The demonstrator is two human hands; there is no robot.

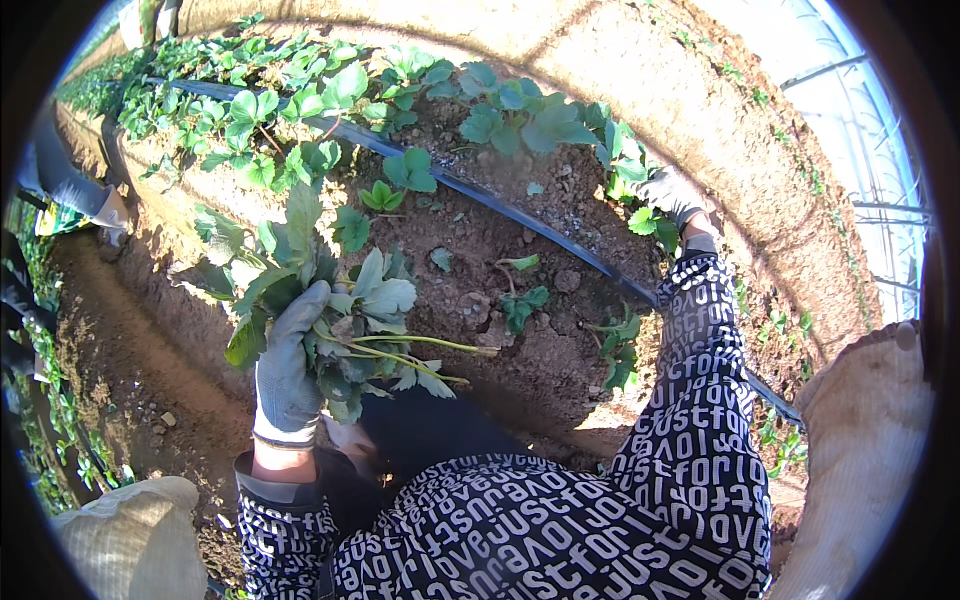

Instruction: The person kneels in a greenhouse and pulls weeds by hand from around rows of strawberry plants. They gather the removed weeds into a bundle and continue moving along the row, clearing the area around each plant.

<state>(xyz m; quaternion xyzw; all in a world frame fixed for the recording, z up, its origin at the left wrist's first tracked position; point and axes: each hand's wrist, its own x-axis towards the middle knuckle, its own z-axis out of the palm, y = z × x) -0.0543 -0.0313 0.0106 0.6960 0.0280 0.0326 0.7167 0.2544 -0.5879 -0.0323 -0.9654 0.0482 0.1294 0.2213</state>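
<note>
My left hand (291,360), in a grey knit work glove, is closed round a bunch of cut leaves and stems (367,300) above the near side of the soil bed. Two long pale stems stick out of the bunch to the right. My right hand (670,193), gloved too, reaches to the far edge of the bed and touches the leaves of a strawberry plant (626,169). Its fingers are partly hidden among the leaves and blurred by glare, so what they grip does not show.
A black drip tape (517,217) runs along the bed between leafy strawberry plants (247,120). Small seedlings (525,304) stand in the near soil. A furrow (142,315) lies to the left, where part of another person (67,176) shows. Plastic greenhouse sheeting (862,142) rises at right.
</note>
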